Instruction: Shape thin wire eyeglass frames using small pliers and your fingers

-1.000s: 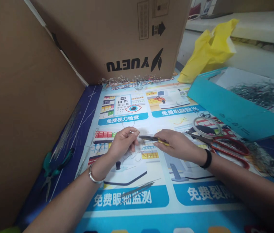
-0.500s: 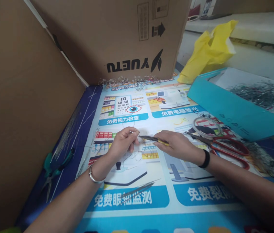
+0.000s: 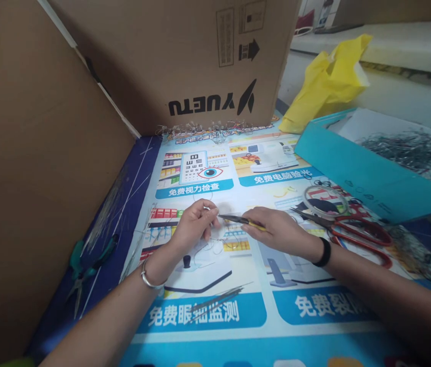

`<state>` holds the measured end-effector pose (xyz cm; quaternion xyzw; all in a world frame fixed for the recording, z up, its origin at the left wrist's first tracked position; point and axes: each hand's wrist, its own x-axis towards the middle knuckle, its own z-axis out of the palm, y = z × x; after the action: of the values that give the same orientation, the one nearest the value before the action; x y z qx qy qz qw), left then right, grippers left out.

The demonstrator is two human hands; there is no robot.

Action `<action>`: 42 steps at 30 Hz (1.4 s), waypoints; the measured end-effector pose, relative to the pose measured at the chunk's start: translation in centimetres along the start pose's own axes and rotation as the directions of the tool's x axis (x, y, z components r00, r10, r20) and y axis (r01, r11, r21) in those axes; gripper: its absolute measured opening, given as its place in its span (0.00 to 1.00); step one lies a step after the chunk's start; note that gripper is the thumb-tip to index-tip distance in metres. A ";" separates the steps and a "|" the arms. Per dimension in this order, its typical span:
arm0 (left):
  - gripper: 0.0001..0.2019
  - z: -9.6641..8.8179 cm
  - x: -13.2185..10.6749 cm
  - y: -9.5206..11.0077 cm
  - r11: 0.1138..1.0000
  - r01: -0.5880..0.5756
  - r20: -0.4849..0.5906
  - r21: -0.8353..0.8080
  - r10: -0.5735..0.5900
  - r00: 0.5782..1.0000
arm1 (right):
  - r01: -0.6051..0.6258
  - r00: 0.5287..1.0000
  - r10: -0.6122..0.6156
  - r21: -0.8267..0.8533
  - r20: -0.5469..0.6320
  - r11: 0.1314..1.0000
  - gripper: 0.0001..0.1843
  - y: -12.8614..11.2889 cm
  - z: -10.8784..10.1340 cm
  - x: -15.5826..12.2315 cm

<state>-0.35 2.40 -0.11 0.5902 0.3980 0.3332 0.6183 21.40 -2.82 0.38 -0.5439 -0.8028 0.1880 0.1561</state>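
My left hand (image 3: 193, 224) pinches a thin bent wire piece (image 3: 221, 243) whose loops trail down onto the printed blue poster mat (image 3: 215, 311). My right hand (image 3: 276, 229) grips small pliers with yellow handles (image 3: 240, 219); their tips point left and meet the wire at my left fingertips. A silver bangle sits on my left wrist and a black band on my right wrist.
Red-handled scissors (image 3: 356, 229) and a wire ring (image 3: 324, 196) lie right of my hands. A teal box (image 3: 356, 171) holds a pile of wire pieces (image 3: 406, 145). Cardboard boxes (image 3: 185, 61) wall the back and left. Green pliers (image 3: 85, 260) lie left, straight wires (image 3: 215, 299) in front, a yellow bag (image 3: 326, 76) behind.
Almost nothing has changed; both hands stay in place with only small finger movements at the wire.
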 end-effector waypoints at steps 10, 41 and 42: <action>0.10 0.0 0.0 0.2 1.000 0.008 0.000 -0.002 -0.008 1.000 | 0.005 1.000 -0.005 0.048 0.002 0.999 0.15 0.1 -0.1 0.1; 0.11 0.3 -0.1 0.5 0.997 0.029 0.006 -0.076 -0.028 1.000 | -0.119 0.992 0.125 0.144 -0.033 0.982 0.16 -1.0 0.0 -0.3; 0.12 0.3 -0.1 0.5 0.996 0.025 0.000 -0.087 -0.025 1.000 | -0.123 0.991 0.130 0.137 -0.039 0.983 0.17 -1.0 0.1 -0.3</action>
<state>-0.09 2.17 0.36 0.5576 0.3905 0.3428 0.6474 20.68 -3.42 0.77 -0.5864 -0.7482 0.2379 0.1994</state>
